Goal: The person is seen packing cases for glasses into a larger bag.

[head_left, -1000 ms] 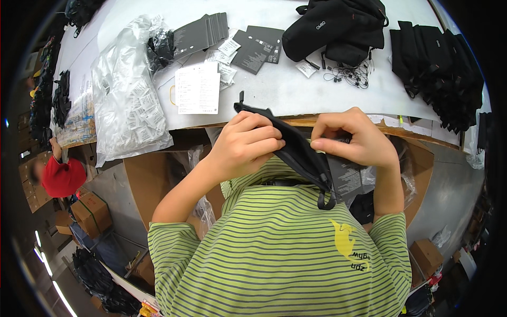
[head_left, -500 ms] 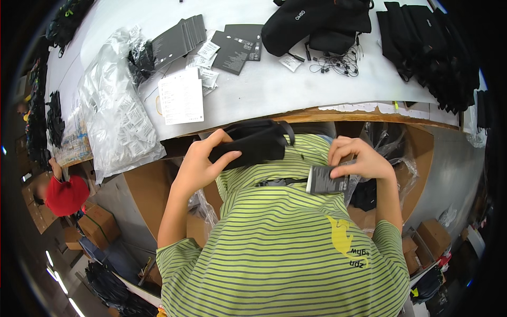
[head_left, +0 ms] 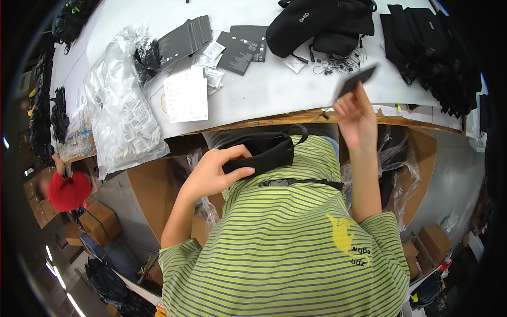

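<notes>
My left hand (head_left: 210, 171) grips a black fabric pouch (head_left: 274, 152) at its left end, in front of my waist. A thin black loop stands up at the pouch's right end. My right hand (head_left: 357, 120) is raised over the table's front edge, its fingers closed on a dark hang tag (head_left: 361, 78) that is blurred by motion. A short black cord (head_left: 326, 112) dangles beside that hand. Beyond the tag lies a tangle of black cords (head_left: 338, 64), close to a stack of black pouches (head_left: 303, 26).
On the white table (head_left: 253, 100) lie a clear plastic bag of white labels (head_left: 129, 119), a printed sheet (head_left: 186, 98), fanned dark cards (head_left: 185, 39) and a black pouch pile (head_left: 430, 47). Cardboard boxes (head_left: 150, 195) stand below. A person in red (head_left: 68, 191) is at far left.
My right hand has lifted the hang tag from beside my waist up and away, over the table edge. The pouch in my left hand has shifted slightly right and turned.
</notes>
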The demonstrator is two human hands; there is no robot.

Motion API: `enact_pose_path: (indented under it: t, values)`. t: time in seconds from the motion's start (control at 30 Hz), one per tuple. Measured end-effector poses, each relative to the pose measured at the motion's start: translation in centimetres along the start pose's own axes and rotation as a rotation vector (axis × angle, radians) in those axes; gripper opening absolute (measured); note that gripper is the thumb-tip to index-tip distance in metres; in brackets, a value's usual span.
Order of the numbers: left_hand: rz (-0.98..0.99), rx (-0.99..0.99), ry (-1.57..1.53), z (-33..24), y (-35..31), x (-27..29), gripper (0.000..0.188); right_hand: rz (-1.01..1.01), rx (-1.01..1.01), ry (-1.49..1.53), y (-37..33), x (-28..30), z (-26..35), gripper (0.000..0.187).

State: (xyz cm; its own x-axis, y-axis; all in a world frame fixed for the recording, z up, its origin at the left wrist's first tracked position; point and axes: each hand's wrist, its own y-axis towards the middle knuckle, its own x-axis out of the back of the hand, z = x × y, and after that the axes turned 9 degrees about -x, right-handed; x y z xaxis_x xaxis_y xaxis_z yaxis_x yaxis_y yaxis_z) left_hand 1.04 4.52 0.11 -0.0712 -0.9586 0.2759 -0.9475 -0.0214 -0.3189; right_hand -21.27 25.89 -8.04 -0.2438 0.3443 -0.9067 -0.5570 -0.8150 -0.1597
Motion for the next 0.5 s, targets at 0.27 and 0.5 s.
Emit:
enact_pose_path:
  t: [0.27, 0.5]
  values:
    - [0.024, -0.042, 0.137, -0.4, -0.1, -0.5, 0.020, -0.417, -0.285, -0.144, 3.6, -3.2, -5.5, 0.031]
    - [-0.012, -0.090, 0.189, -0.4, 0.0, -0.5, 0.020, -0.736, -0.203, -0.329, 4.5, -7.4, -5.3, 0.032]
